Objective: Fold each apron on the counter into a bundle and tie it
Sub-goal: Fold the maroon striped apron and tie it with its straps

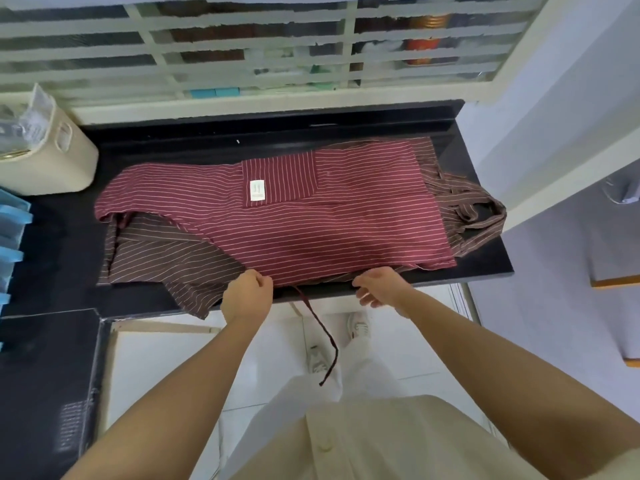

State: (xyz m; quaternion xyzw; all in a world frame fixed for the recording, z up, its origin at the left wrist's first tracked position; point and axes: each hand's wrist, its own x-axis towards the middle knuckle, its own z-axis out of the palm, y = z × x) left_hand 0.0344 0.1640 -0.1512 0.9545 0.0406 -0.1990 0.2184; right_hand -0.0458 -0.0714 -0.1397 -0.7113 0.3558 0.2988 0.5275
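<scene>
A red striped apron lies flat at mid-frame on the black counter, over a brown striped apron. The left hand pinches its near hem. The right hand curls at the same edge, and I cannot tell whether it grasps anything. A tie strap dangles between them.

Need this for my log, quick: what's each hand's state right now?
Left hand: closed, pinching the near hem of the maroon white-striped cloth apron.
Right hand: fingers curled at the same hem; grip on it cannot be told.
</scene>
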